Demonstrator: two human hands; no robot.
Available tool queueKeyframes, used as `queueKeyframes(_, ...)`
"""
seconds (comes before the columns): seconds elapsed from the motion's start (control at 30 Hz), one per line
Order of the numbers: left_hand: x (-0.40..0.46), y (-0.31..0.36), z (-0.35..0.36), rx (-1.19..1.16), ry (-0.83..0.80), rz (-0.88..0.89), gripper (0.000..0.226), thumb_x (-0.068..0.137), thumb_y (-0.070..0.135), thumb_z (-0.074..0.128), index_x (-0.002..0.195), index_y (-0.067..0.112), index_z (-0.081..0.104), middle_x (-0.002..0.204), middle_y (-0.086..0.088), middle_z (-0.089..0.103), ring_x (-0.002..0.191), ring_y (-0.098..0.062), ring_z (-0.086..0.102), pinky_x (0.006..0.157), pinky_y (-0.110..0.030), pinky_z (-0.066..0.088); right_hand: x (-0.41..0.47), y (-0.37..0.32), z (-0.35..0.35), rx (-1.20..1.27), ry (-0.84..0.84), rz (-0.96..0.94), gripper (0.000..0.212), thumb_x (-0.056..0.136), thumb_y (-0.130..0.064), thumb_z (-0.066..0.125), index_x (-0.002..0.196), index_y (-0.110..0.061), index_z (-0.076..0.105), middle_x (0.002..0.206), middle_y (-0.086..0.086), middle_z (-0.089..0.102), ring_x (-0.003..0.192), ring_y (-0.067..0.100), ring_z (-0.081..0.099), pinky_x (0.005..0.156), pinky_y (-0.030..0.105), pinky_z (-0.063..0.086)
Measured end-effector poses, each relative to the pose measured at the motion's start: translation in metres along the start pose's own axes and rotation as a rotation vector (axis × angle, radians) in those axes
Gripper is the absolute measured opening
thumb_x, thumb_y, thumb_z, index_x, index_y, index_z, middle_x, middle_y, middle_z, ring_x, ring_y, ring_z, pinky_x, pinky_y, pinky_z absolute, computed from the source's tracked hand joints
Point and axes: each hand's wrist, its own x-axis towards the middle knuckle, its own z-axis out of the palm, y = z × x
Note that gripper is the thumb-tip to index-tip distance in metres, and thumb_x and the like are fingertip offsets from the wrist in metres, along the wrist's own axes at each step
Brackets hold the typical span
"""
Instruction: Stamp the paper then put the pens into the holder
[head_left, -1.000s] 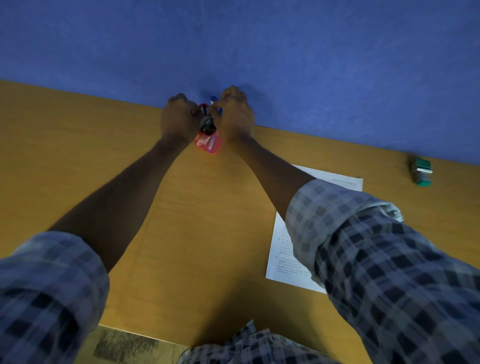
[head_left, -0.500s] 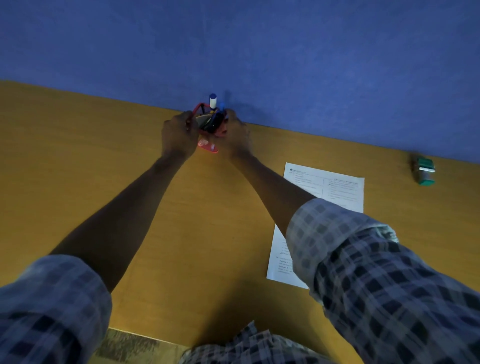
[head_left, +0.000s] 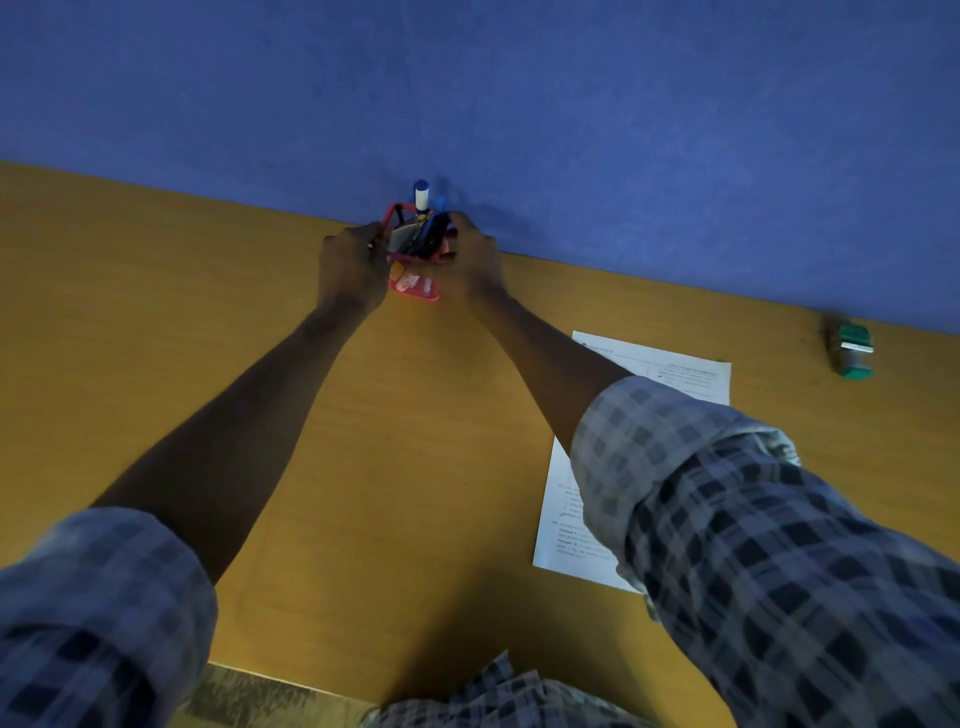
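Note:
A red mesh pen holder (head_left: 415, 287) stands at the far edge of the wooden desk, against the blue wall. Several pens and markers stick up from it, among them a white marker with a blue cap (head_left: 421, 195). My left hand (head_left: 349, 267) grips the holder's left side and my right hand (head_left: 474, 257) grips its right side. A printed paper (head_left: 649, 371) lies on the desk to the right, partly hidden under my right sleeve. A green stamp (head_left: 850, 351) lies on its side at the far right.
The wooden desk (head_left: 156, 312) stretches wide to the left of the holder. The blue wall (head_left: 519, 104) closes off the far edge. My checked sleeves fill the lower corners, and the desk's near edge runs along the bottom.
Both hands have slid down from over the top of the holder to its sides, uncovering the pens that stand in it. The view has tilted slightly.

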Motion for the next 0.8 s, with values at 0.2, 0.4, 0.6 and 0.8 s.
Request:
queueKeyframes(0.2, -0.003, 0.001, -0.003, -0.060, 0.002, -0.054, 0.042, 0.096, 0.024, 0.050, 0.133, 0.005, 0.053, 0.115, -0.018, 0.068, 0.099, -0.033, 0.067, 0.082, -0.040, 0.054, -0.004, -0.002, -0.011, -0.025, -0.032, -0.018, 0.084, 0.065, -0.043, 0.086, 0.131, -0.009, 0.048, 0.125, 0.010, 0.063, 0.115, 0.027, 0.060, 0.093, 0.042, 0.053)
queueKeyframes(0.4, -0.020, 0.014, -0.008, -0.002, 0.041, -0.072, 0.065, 0.092, 0.027, 0.058, 0.147, 0.005, 0.031, 0.146, -0.018, 0.044, 0.131, -0.033, 0.046, 0.101, -0.040, 0.040, -0.018, 0.019, -0.049, -0.142, -0.006, 0.021, 0.068, 0.078, -0.030, 0.077, 0.136, -0.010, 0.047, 0.132, 0.014, 0.055, 0.118, 0.029, 0.057, 0.098, 0.047, 0.048)
queueKeyframes(0.6, -0.055, 0.054, -0.015, -0.055, 0.059, 0.018, 0.055, 0.084, 0.019, 0.057, 0.136, 0.009, 0.043, 0.131, -0.018, 0.050, 0.117, -0.034, 0.051, 0.081, -0.032, 0.040, -0.070, 0.041, -0.106, -0.198, 0.106, 0.002, 0.050, 0.085, -0.027, 0.068, 0.132, -0.016, 0.053, 0.130, 0.005, 0.058, 0.108, 0.019, 0.062, 0.093, 0.036, 0.052)
queueKeyframes(0.8, -0.083, 0.090, -0.010, -0.072, 0.020, 0.126, 0.053, 0.080, 0.030, 0.048, 0.130, 0.012, 0.052, 0.123, -0.016, 0.054, 0.109, -0.033, 0.052, 0.086, -0.036, 0.048, -0.126, 0.047, -0.162, -0.348, 0.158, -0.085, 0.041, 0.088, -0.030, 0.063, 0.127, -0.018, 0.057, 0.125, 0.000, 0.064, 0.105, 0.016, 0.064, 0.089, 0.032, 0.051)
